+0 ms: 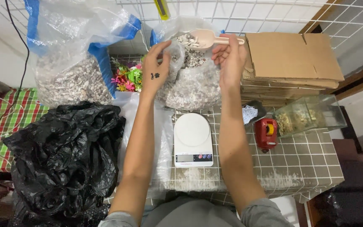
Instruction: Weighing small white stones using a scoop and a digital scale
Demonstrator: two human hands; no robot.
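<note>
Beige plastic scoop [204, 38], heaped with pale speckled beans, is up over the big clear sack [192, 82] at the far edge of the tiled table [303, 164]. The right hand [228, 56] has it by the handle, fingers curled round the stem. The left hand [157, 67] pinches a small clear bag [176, 56] at its mouth, thumb and fingers closed on the film, right beside the scoop's lip. So this looks like the filling step: beans lifted, bag held ready. The tip that follows calls for the mouth kept wide and the scoop tilted slowly, or beans spill back into the sack. The white kitchen scale [193, 139] sits bare near the table's front edge, between the forearms
</note>
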